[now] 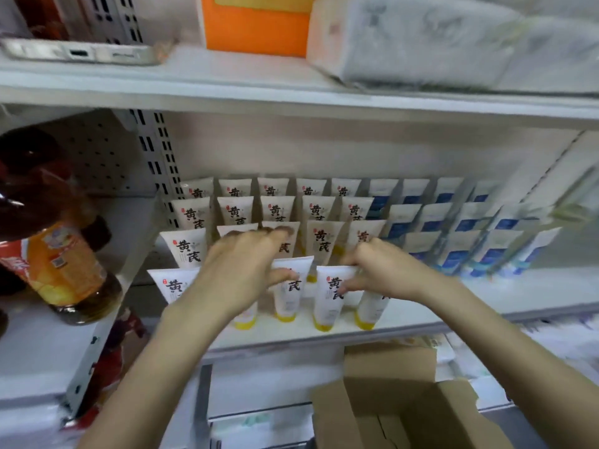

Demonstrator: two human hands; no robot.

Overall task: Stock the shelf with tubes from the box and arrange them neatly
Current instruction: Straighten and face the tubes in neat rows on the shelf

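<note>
So both hands are on the front row of white yellow-capped plastic tubes [330, 296] on the white metal shelf [421, 319]: left hand [240, 270] pinches one, right hand [376, 270] another. Probably light and squashy, so grip the flat crimped tops.

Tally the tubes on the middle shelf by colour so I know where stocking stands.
Yellow-capped tubes: 20, a few partly covered by the left hand and right hand
Blue-labelled tubes: 12 as far as the blur allows
Total: 32
</note>
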